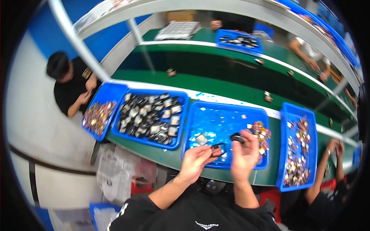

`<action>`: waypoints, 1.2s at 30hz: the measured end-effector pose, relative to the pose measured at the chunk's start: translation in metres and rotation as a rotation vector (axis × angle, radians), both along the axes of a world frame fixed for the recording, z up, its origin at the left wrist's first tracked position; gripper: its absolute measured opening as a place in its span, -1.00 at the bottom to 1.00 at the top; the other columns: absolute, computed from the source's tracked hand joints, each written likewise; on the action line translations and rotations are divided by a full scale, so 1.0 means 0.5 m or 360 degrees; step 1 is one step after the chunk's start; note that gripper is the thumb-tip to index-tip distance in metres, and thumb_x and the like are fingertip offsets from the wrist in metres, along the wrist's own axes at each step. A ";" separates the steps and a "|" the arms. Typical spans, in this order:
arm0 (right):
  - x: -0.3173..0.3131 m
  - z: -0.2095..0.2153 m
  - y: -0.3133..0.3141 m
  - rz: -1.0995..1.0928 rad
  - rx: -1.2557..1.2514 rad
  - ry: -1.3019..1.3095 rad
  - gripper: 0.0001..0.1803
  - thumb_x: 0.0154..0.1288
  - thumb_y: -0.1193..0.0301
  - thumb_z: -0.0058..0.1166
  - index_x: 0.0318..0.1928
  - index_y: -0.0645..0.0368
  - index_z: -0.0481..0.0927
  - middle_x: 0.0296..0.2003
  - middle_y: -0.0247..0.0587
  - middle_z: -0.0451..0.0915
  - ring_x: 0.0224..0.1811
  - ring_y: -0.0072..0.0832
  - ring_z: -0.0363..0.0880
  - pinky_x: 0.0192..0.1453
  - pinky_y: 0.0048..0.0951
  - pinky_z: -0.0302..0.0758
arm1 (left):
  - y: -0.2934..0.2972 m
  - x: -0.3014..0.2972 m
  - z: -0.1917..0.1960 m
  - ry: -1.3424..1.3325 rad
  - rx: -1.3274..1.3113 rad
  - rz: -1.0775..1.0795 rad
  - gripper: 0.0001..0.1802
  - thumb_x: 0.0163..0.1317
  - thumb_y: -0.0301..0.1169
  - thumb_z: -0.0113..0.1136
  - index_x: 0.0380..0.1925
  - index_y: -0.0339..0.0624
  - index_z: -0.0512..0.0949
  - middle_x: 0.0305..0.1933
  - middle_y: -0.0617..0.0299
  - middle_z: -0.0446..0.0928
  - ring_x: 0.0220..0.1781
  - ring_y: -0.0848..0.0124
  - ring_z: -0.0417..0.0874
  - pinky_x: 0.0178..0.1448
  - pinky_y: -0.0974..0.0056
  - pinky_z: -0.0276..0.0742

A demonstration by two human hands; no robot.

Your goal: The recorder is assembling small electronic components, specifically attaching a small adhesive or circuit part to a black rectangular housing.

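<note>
Pinched in the fingertips of my left hand is a small black frame-shaped part. My right hand grips a rounded black piece between thumb and fingers, a little blurred. Both hands are over the front of a shallow blue tray, the two parts apart from each other. In that tray a heap of small pink, gold and white components lies at the right, partly behind my right hand. A whitish piece rests near its left side, among small blue scraps.
To the left stand a blue tray of black and white parts and a tray of small components. Another component tray is at right. Beyond runs a green conveyor belt carrying scattered parts. Other people work left, right and across; a shelf frame arches overhead.
</note>
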State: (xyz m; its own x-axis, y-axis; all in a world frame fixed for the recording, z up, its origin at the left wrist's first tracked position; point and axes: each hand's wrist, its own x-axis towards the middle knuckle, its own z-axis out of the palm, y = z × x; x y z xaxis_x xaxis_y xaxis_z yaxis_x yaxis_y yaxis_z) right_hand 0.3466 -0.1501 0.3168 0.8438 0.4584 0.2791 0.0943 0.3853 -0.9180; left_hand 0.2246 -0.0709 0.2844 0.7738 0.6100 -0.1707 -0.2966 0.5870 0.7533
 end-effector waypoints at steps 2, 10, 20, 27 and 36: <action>0.024 -0.013 -0.029 0.0183 -0.0066 0.0070 -0.73 0.21 0.71 0.11 -0.05 0.37 0.52 -0.19 -0.25 0.53 -0.14 -0.58 0.51 -0.08 -0.58 0.45 | 0.011 -0.002 0.001 -0.0074 -0.0083 0.0041 -0.78 0.43 -0.45 0.00 0.00 -0.25 0.51 0.06 -0.12 0.57 0.11 0.12 0.63 0.17 0.16 0.60; -0.002 0.018 -0.009 0.0623 -0.0535 -0.0063 -0.69 0.16 0.70 0.19 -0.04 0.40 0.60 -0.29 -0.27 0.55 -0.28 -0.65 0.51 -0.20 -0.63 0.47 | 0.012 0.003 -0.005 -0.0110 -0.0069 0.0149 -0.79 0.40 -0.48 0.05 -0.03 -0.34 0.49 0.01 -0.02 0.60 0.02 0.29 0.66 0.12 0.25 0.63; 0.006 0.000 -0.012 0.0403 -0.0630 -0.0209 -0.66 0.09 0.68 0.25 -0.06 0.34 0.65 -0.31 -0.13 0.66 -0.40 -0.60 0.59 -0.32 -0.59 0.51 | -0.001 0.016 -0.013 -0.0076 0.0126 0.0228 -0.76 0.38 -0.51 0.07 -0.01 -0.42 0.47 -0.05 0.00 0.61 -0.02 0.33 0.66 0.08 0.25 0.64; -0.004 0.012 -0.003 0.0150 -0.0720 -0.0774 -0.63 0.04 0.68 0.28 -0.06 0.29 0.67 -0.43 -0.19 0.61 -0.47 -0.54 0.58 -0.36 -0.56 0.50 | -0.013 0.015 -0.018 -0.0116 0.0242 0.0316 -0.73 0.36 -0.53 0.09 0.01 -0.44 0.45 -0.05 0.00 0.62 -0.03 0.36 0.66 0.09 0.26 0.63; -0.036 0.024 0.013 0.0147 -0.0518 -0.0134 -0.46 0.06 0.71 0.23 0.13 0.29 0.54 -0.18 -0.20 0.40 -0.15 -0.55 0.45 -0.32 -0.62 0.59 | -0.022 0.016 -0.018 -0.0144 0.0301 0.0394 -0.72 0.34 -0.57 0.12 0.02 -0.47 0.47 -0.05 -0.03 0.62 -0.03 0.36 0.65 0.12 0.27 0.61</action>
State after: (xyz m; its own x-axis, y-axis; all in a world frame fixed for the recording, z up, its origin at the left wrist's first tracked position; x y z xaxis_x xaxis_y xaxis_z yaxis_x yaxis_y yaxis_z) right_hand 0.3287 -0.1435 0.3290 0.7748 0.6083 0.1724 0.1532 0.0838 -0.9846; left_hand 0.2327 -0.0816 0.2755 0.6048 0.7959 0.0264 -0.4838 0.3409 0.8061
